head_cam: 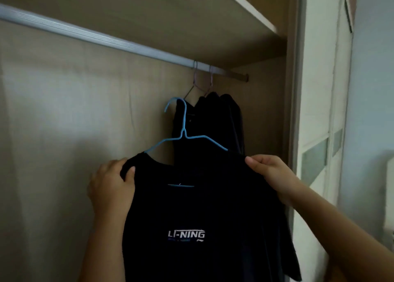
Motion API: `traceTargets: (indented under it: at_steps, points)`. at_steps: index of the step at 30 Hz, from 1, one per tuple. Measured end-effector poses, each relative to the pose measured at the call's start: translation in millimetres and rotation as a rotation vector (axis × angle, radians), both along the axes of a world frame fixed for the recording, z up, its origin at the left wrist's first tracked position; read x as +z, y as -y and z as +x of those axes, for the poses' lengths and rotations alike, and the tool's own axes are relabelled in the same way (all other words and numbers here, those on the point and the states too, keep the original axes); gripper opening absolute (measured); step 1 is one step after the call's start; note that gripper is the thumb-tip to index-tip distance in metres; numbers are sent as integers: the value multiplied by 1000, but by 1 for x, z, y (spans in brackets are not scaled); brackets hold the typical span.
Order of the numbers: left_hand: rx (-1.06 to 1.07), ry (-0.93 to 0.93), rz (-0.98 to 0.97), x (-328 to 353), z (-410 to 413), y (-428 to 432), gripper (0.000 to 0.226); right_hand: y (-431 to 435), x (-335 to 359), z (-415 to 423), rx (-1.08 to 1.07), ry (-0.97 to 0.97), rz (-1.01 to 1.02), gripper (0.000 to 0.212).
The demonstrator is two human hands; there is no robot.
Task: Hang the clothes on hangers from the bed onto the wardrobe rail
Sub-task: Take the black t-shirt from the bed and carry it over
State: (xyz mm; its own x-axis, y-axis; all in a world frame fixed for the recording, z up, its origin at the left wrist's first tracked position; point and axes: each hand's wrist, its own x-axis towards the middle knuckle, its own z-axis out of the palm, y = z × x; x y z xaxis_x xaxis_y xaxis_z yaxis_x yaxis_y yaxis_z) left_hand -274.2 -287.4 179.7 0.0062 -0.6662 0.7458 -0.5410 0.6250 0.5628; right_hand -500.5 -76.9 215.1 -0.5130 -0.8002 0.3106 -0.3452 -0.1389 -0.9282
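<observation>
Far left: wardrobe back panel, pale wood grain, bare. Wardrobe rail runs across the top, dropping toward the right in this view, with a shelf above it.

Left hand grips the left shoulder of a black shirt, thumb on the front, fingers curled behind the cloth. Shirt bears white "LI-NING" lettering on the chest and sits on a blue hanger. Hanger upright, its hook open to the left, well below the rail and touching nothing up there.

Directly behind the hook: dark clothes already hanging near the rail's right end, on two thin wire hangers hooked over the rail close together. They crowd the space by the side wall.

Right hand pinches the shirt's right shoulder, thumb on top, fingers folded under.

Far right: wardrobe side frame, then a white panelled door.
</observation>
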Motion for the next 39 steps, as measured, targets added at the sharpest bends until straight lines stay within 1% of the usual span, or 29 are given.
traceTargets:
  at_steps: [3,6,8,12,14,16,18,21,24,26,29,34,35,37,38,39]
  points:
    - [-44,-95,-44,-6,13,-15,36,32,14,5,35,9,-58,27]
    - [-180,-241,67,-12,23,-22,25,66,37,8,-37,-36,-149,31]
    - [-229,-261,111,-15,29,-19,24,91,54,10,-85,-61,-191,36]
    - [-244,-297,107,-12,38,-16,19,139,86,12,-233,-121,-298,43]
    - [-249,-301,102,-11,41,-17,28,156,101,15,-289,-181,-323,45]
    - [-266,-311,124,-13,43,-18,32,169,113,17,-320,-183,-334,47]
    - [-285,-313,164,-15,44,-18,33,180,122,19,-319,-157,-329,47]
    - [-297,-329,195,-19,44,-14,37,196,131,21,-299,-201,-248,44]
    - [-307,-379,197,-20,45,-12,22,209,135,19,-287,-237,-137,44]
    - [-314,-401,185,-21,45,-10,21,215,131,18,-330,-289,-111,41]
    - [-341,-402,184,-22,44,-11,20,218,120,14,-381,-360,-112,38]
    - [-356,-394,194,-27,41,-13,20,216,111,6,-355,-381,-149,41]
    - [-367,-395,192,-29,40,-13,21,213,108,5,-357,-389,-170,38]
    - [-364,-394,204,-32,36,-15,26,206,100,4,-357,-410,-195,24]
    - [-370,-392,206,-34,32,-18,22,201,95,4,-349,-420,-193,23]
    - [-387,-389,215,-37,27,-20,13,196,89,4,-333,-423,-183,27]
